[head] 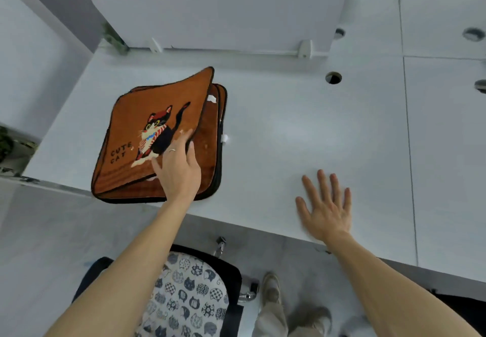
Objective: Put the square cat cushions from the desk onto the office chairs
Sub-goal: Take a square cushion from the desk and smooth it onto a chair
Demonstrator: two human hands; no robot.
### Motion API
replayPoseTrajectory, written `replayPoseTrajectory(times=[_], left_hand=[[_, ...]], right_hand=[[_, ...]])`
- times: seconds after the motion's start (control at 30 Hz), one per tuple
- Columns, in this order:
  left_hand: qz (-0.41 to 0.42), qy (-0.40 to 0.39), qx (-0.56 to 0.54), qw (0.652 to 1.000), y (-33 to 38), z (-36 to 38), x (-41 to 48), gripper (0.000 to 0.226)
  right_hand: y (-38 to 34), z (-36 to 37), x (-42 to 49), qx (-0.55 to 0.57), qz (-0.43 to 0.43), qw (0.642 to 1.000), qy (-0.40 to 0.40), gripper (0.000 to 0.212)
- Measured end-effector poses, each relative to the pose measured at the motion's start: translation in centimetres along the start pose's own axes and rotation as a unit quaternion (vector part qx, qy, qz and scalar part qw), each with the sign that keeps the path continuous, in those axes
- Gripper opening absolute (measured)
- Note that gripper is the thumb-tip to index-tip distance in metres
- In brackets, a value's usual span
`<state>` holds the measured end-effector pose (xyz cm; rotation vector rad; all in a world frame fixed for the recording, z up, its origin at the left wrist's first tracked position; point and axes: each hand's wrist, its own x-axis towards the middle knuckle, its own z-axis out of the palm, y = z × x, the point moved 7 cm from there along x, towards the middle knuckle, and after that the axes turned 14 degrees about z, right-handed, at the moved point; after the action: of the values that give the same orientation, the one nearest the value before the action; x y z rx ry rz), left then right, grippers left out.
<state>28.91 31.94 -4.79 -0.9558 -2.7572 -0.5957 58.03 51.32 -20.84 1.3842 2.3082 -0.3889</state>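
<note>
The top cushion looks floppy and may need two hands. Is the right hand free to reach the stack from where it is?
Probably yes. The right hand lies open and empty on the bare desk, with nothing between it and the cushion stack, whose top cushion the left hand is lifting.

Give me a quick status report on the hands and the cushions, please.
Left hand gripping top orange cushion's right edge, lifting it off the stack. Right hand open, empty, over desk. Chair below already has a patterned cushion.
</note>
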Motion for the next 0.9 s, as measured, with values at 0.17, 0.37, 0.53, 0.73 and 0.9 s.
replayPoseTrajectory(times=[0.17,0.37,0.53,0.73,0.9], left_hand=[[0.179,-0.004,-0.055,0.982,8.3,-3.0,-2.3,0.035],[0.274,-0.095,-0.241,0.926,19.2,-2.6,-11.8,0.039],[0.289,-0.216,-0.250,0.898,22.6,0.2,-19.8,0.041],[0.283,-0.392,-0.150,0.862,22.0,3.6,-23.2,0.060],[0.206,-0.412,-0.148,0.875,18.8,5.1,-20.8,0.051]], right_hand=[[-0.6,-2.8,-0.2,0.010,-0.007,0.991,-0.134,0.088],[0.3,-11.2,-5.0,0.578,0.118,0.755,-0.286,0.111],[6.9,-10.4,-9.5,0.601,0.165,0.748,-0.228,0.040],[12.7,-5.3,-13.2,0.611,0.275,0.712,-0.208,0.034],[14.5,-3.3,-15.7,0.615,0.279,0.714,-0.185,0.043]])
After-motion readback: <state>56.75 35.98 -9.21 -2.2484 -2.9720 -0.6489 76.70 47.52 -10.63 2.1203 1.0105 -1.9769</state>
